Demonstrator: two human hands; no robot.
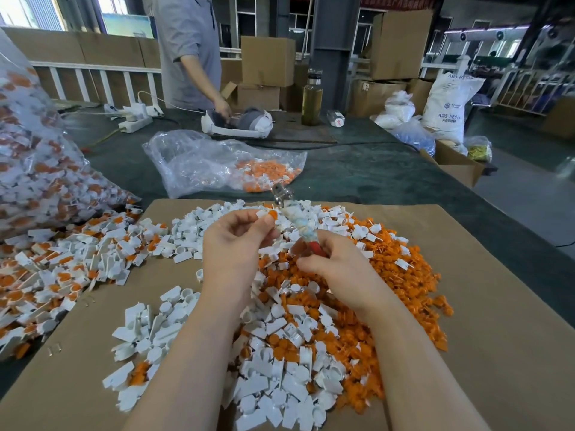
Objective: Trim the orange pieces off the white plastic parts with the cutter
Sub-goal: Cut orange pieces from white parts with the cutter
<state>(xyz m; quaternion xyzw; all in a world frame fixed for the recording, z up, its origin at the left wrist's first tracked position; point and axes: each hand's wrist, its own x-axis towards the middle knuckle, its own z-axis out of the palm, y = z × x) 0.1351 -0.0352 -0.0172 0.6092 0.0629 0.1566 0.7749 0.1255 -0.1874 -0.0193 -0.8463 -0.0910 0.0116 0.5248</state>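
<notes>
My left hand [238, 241] pinches a small white plastic part with an orange piece [268, 215] at its fingertips. My right hand [334, 262] grips the cutter [294, 220], whose tape-wrapped handles and metal jaws point up and away, right beside the part. Below both hands lies a heap of loose orange pieces [389, 275] mixed with white parts [280, 377] on a brown cardboard sheet [482, 337]. A spread of white parts with orange still attached [62, 272] lies to the left.
A big clear bag of untrimmed parts [34, 160] bulges at the left. A smaller clear bag with orange pieces [224, 166] lies behind the cardboard. Another person [189, 51] stands at the table's far side by a power strip [135, 119], a bottle [312, 98] and cartons.
</notes>
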